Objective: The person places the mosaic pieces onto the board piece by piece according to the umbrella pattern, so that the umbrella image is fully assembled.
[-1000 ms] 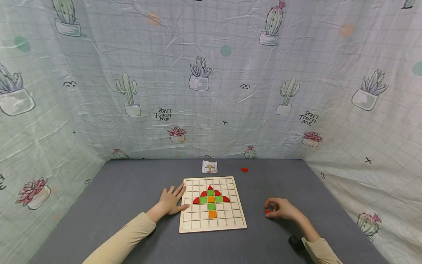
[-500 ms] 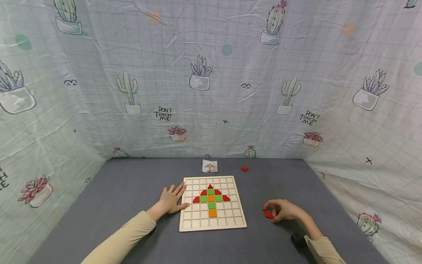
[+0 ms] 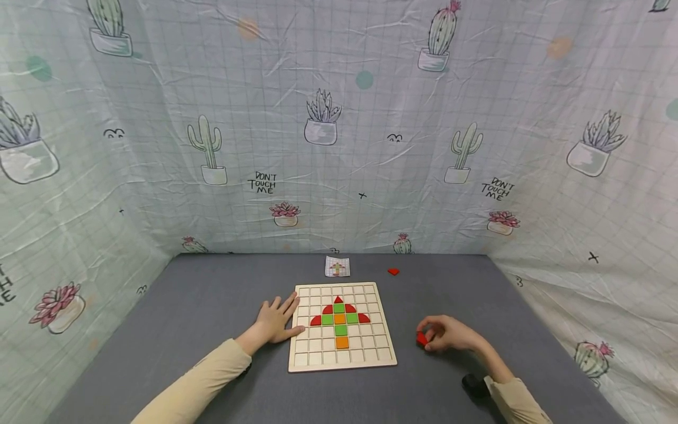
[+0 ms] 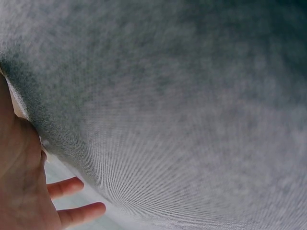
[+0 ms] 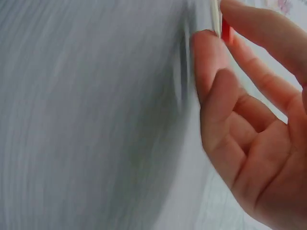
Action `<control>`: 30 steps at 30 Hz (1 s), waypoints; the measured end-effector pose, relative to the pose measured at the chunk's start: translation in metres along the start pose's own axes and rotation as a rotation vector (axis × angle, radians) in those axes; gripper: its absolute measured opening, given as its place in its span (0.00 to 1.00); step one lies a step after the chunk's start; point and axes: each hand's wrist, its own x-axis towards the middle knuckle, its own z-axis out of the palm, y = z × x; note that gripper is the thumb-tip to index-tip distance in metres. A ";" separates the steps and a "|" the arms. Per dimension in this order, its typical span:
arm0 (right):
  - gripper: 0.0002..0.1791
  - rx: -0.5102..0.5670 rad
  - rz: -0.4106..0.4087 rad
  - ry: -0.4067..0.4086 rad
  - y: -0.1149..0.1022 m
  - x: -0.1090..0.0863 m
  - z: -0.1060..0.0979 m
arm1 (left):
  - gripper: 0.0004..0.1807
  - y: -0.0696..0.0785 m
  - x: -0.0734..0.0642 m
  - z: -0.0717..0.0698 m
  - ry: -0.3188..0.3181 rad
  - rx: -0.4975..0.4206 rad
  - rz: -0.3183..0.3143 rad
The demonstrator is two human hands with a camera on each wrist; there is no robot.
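Observation:
A wooden grid board [image 3: 318,357] lies mid-table, with red, green and orange tiles [image 3: 339,318] set in an arrow-like or plane-like pattern. My left hand [image 3: 272,324] rests flat at the board's left edge, fingers spread and thumb over the rim; the left wrist view shows part of this hand [image 4: 21,191] with two fingers extended. To the right of the board, my right hand [image 3: 450,334] pinches a small red tile [image 3: 421,340] between thumb and fingers. In the right wrist view, a sliver of red tile [image 5: 226,31] shows at the fingertips, mostly hidden.
Behind the board lies a small pattern card [image 3: 337,267] with a similar picture. Another red tile [image 3: 393,271] sits at the back right of the grey table [image 3: 222,294]. A cactus-print cloth [image 3: 360,165] hangs around the back and sides.
My right hand shifts left towards the board with the red tile, and its grip shows the tile at a different angle. The left hand stays put on the board's edge.

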 end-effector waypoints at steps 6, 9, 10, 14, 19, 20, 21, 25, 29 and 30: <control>0.22 0.069 -0.038 0.019 -0.016 0.018 0.015 | 0.42 0.000 0.001 -0.001 0.002 0.000 -0.002; 0.22 0.094 -0.058 0.018 -0.024 0.026 0.023 | 0.42 0.000 0.001 -0.002 0.004 0.000 -0.002; 0.22 0.103 -0.066 0.014 -0.026 0.029 0.026 | 0.42 0.000 0.000 -0.002 0.003 -0.001 -0.001; 0.21 0.108 -0.085 0.002 -0.032 0.040 0.039 | 0.42 0.000 0.000 -0.002 -0.004 -0.005 0.000; 0.20 0.164 -0.070 -0.039 -0.041 0.055 0.057 | 0.42 0.000 0.000 -0.003 -0.005 -0.007 0.001; 0.20 0.182 -0.061 -0.054 -0.043 0.057 0.060 | 0.42 0.000 0.000 -0.003 -0.004 -0.009 0.002; 0.20 0.204 -0.050 -0.067 -0.045 0.059 0.063 | 0.42 0.000 0.000 -0.004 -0.006 -0.014 0.002; 0.18 0.261 0.002 -0.105 -0.052 0.066 0.073 | 0.42 0.000 -0.001 -0.003 -0.011 -0.020 0.004; 0.17 0.262 0.034 -0.101 -0.060 0.074 0.081 | 0.42 0.000 0.000 -0.003 -0.010 -0.024 0.008; 0.17 0.256 0.036 -0.095 -0.062 0.075 0.083 | 0.41 0.000 0.000 -0.003 -0.009 -0.027 0.008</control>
